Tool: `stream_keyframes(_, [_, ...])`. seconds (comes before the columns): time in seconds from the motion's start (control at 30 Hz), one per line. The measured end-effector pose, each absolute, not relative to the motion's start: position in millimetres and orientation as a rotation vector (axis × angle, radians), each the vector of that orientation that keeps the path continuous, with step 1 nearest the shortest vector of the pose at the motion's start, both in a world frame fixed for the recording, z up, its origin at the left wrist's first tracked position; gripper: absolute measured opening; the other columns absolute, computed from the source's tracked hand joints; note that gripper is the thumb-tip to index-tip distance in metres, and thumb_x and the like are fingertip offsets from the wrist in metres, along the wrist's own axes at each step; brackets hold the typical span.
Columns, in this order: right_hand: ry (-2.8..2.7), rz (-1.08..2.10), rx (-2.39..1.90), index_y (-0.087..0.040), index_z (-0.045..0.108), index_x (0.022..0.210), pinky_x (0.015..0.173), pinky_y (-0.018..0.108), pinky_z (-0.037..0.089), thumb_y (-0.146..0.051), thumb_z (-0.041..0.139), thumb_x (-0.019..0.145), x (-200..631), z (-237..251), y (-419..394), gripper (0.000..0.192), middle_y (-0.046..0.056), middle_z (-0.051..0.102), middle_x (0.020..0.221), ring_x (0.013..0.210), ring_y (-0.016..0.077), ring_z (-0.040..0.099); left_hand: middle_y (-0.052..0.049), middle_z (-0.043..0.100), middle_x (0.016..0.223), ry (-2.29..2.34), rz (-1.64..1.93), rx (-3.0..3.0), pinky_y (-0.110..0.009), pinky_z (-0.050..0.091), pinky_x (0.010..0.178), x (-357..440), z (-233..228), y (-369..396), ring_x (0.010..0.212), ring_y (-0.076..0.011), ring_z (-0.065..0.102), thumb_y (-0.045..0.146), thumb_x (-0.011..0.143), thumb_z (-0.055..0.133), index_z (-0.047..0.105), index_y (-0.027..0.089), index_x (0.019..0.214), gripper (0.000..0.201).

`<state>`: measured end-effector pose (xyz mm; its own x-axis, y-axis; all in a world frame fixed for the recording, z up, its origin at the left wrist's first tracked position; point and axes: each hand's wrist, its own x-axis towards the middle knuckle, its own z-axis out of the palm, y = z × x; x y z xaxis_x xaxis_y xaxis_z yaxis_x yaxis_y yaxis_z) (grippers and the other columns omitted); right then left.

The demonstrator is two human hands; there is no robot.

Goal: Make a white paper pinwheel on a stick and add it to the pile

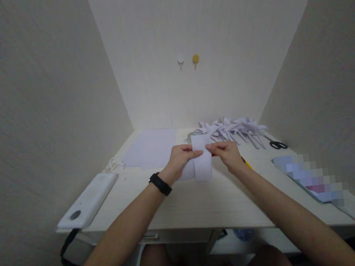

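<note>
A sheet of white paper [203, 166], with one end folded over into an upright band, is held just above the desk in front of me. My left hand [182, 160], with a black watch [160, 184] on its wrist, grips the sheet from the left, its thumb lying on the folded band. My right hand [226, 151] pinches the band's right edge between thumb and fingers. Something red shows in a small patch under the right fingers; what it is I cannot tell. Close behind the right wrist lies a yellow tool [247, 163], mostly hidden.
Blank white sheets [156, 146] lie at the back left, folded paper pinwheels [228, 128] at the back right. Black-handled scissors [278, 144] rest at the right. A white device [89, 201] sits left; a cabled, blurred-out screen [307, 178] lies right. Two hooks [195, 59] hang on the wall.
</note>
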<state>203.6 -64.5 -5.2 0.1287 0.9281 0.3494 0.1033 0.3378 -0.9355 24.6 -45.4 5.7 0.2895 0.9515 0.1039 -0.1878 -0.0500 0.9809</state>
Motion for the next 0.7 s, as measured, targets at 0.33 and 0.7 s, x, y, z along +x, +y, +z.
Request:
stream_keyframes(0.33, [-1.249,0.968,-1.01,-0.017,0.077,0.069,0.066,0.032,0.055,-0.049,0.084,0.061,203.3,-5.2,-66.9,0.034,0.003,0.072,0.068,0.063,0.0164,0.063,0.0,0.06,0.055,0.791,0.965,1.292,-0.023,0.017,0.041,21.5,11.0,-45.5,0.042,-0.0024,0.033,0.031,0.052,0.09,0.073,0.011,0.066,0.03])
stream_keyframes(0.7, [-1.265,1.051,-1.059,-0.014,0.076,0.069,0.064,0.031,0.054,-0.054,0.084,0.059,202.3,-3.2,-67.9,0.042,0.005,0.072,0.068,0.06,0.0153,0.063,-0.005,0.07,0.07,0.743,0.991,1.131,-0.024,0.044,0.059,22.8,9.2,-45.7,0.061,-0.0113,0.06,0.023,0.047,0.092,0.069,0.01,0.066,0.033])
